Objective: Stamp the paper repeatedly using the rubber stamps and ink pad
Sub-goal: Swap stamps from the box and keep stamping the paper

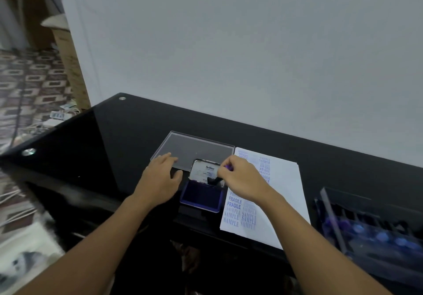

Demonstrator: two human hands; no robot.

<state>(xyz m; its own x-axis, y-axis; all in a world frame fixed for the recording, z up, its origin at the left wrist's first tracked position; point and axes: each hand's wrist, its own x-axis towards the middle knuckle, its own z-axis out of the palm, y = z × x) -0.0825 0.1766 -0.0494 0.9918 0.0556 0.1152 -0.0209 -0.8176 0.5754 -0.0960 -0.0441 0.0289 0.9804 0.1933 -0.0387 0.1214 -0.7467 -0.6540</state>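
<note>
Black glass forms the table [91, 139], and everything sits toward its right half. The left hand [160, 178] lies flat with fingers loose and spread, gripping nothing. Its fingertips rest on the near corner of a clear tray [201, 146] and its thumb is just beside the ink pad [201, 195].

The pad lies open, its blue-violet felt facing up. Its cover [204, 171] stands up at the far edge, so the hinge line runs left to right. The pad is probably light enough to slide on glass, so a steadying hand at its left side looks sensible.

Over the pad's far end hangs the stamp [214, 180], pinched at its purple handle by the curled fingers of the right hand [242, 180]. Its black base points down at the felt and its handle leans up and to the right. Whether the base touches the ink cannot be told. The stamp is likely small, stiff and light, and the handle is the place to hold it, away from the inked face.

The paper [286, 180] lies just right of the pad, thin and easily shifted. Its long axis runs away from the person, leaning left at the near end. Blue FRAGILE and SAMPLE prints on it read upright from the person's side. A blurred dark case [366, 226] stands well to the right.
</note>
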